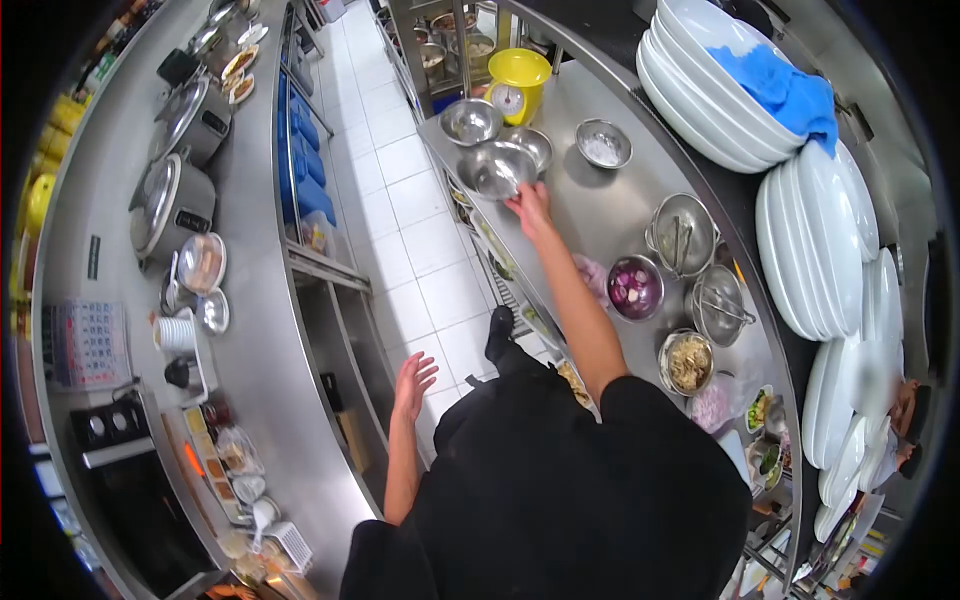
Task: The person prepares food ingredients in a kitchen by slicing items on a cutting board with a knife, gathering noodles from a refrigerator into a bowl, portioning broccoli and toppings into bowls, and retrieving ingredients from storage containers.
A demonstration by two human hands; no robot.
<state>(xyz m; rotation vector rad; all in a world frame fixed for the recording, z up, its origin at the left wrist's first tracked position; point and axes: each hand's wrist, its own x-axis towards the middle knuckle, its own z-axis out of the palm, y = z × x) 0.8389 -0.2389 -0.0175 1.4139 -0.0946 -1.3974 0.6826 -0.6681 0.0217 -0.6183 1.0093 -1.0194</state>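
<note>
My right hand (531, 208) reaches forward and grips the near rim of a stainless steel mixing bowl (492, 172) at the left edge of the steel counter. The bowl looks bare inside; whether it rests on the counter or is lifted, I cannot tell. Close behind it are a second steel bowl (471, 120) and a third one (538, 147), partly covered. A yellow kitchen scale (508, 102) with a yellow pan stands just beyond. My left hand (413, 385) hangs over the aisle, fingers apart, holding nothing.
On the right counter are a bowl of white powder (603, 144), a bowl of peeled red onions (635, 288), two steel bowls with utensils, and a bowl of pale shreds (690, 362). White plates (810, 240) are stacked on the shelf. Rice cookers (172, 207) stand left.
</note>
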